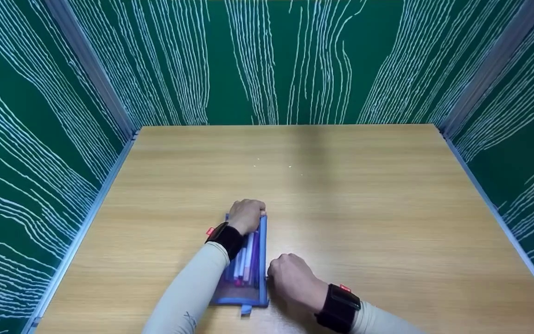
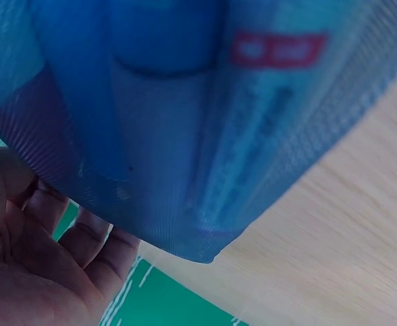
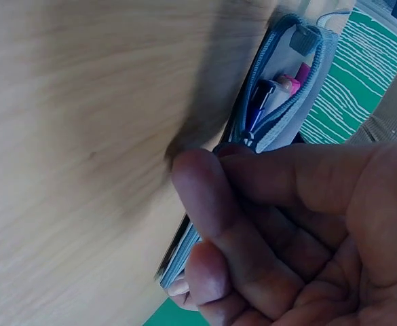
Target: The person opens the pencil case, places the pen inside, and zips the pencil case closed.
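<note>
A blue mesh pencil case with a zipper along one side lies on the table, several pens showing through it. My left hand grips its far end; in the left wrist view its fingers curl at the mesh's edge. Beside the case's right edge, my right hand pinches the zipper pull, which is mostly hidden by the thumb and forefinger. The right wrist view shows the zipper parted on the near part, with pen ends inside the gap. Beyond the fingers the zipper teeth look closed.
The wooden table stretches around the case, with a few tiny white specks farther back. Green panels with white wavy lines stand at the back and both sides, with grey frame posts at the corners.
</note>
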A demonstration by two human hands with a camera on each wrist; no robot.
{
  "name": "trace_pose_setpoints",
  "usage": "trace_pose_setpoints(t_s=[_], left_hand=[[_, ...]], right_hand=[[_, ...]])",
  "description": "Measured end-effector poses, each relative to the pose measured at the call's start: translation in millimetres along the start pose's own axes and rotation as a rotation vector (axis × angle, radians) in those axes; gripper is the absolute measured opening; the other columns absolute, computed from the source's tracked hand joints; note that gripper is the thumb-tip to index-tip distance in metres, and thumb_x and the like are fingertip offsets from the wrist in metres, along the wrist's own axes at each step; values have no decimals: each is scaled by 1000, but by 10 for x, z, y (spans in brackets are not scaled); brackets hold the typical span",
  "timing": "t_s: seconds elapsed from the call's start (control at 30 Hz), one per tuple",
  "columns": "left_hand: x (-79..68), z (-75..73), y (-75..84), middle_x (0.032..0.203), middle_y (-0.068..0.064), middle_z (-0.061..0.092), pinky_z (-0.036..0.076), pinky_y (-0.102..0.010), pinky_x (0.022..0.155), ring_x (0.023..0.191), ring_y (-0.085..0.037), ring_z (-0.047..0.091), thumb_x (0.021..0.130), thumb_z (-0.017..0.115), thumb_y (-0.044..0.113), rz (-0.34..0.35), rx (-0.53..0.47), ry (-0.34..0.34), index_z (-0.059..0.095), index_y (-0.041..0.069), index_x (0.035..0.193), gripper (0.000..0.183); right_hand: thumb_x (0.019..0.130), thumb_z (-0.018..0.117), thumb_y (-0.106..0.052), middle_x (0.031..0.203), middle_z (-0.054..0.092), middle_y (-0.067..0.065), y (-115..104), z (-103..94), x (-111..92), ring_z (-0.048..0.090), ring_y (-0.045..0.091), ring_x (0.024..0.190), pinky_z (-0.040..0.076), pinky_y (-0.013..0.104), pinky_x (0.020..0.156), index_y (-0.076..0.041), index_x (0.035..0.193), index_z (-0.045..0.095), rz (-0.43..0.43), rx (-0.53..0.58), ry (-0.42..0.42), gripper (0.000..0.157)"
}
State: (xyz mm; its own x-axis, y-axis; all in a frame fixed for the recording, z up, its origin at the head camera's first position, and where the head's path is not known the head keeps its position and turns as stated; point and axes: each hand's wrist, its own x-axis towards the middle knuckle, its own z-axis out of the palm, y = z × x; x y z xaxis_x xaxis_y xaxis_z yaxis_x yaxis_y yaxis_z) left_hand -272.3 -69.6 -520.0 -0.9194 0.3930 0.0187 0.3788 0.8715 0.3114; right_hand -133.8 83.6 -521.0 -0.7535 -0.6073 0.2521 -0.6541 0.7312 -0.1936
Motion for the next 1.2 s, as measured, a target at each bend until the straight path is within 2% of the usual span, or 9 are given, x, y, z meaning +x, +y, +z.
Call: trace_pose_setpoints(t_s=[0.13,0.47,0.63,0.8,1.0,1.2], left_hand=[[-1,-5,10,78,-6,71,50,-47,78,81,-31,67,95,70,21,-5,3,7,69,12,78,20],[18,-22,30,81,-7,71,49,-47,80,84,-31,67,97,67,23,-27,12,-29,69,12,78,22],[26,-13,21,82,-6,71,49,-46,79,84,-29,67,98,66,24,-28,22,-43,69,12,80,21],[16,-9,12,83,-6,72,49,-45,78,85,-30,67,98,67,24,-23,17,-34,71,12,82,20],[10,15,1,84,-9,73,51,-48,77,86,-32,69,95,69,22,9,22,-8,70,11,79,19],[7,5,8,85,-10,74,50,-48,79,88,-32,69,95,68,22,-1,17,-10,70,10,79,21]], right_hand=[[63,64,5,52,61,-4,-13,-10,-7,51,12,45,47,32,48,-19,49,53,-8,-2,0,30],[63,62,7,54,63,-4,-30,-6,-32,51,12,46,47,32,46,-19,51,58,-21,2,2,29],[64,66,4,53,62,-5,-49,-12,-49,48,9,45,45,31,45,-20,51,57,-38,-2,-2,28],[64,65,4,51,59,-7,-60,-23,-61,45,7,44,43,31,43,-20,49,53,-59,9,3,31],[62,64,6,53,61,-8,-82,-37,-83,50,6,46,47,30,46,-20,48,55,-65,-11,-15,31],[62,64,5,51,59,-8,-90,-53,-82,47,8,45,45,30,44,-21,49,55,-55,-11,-45,31]])
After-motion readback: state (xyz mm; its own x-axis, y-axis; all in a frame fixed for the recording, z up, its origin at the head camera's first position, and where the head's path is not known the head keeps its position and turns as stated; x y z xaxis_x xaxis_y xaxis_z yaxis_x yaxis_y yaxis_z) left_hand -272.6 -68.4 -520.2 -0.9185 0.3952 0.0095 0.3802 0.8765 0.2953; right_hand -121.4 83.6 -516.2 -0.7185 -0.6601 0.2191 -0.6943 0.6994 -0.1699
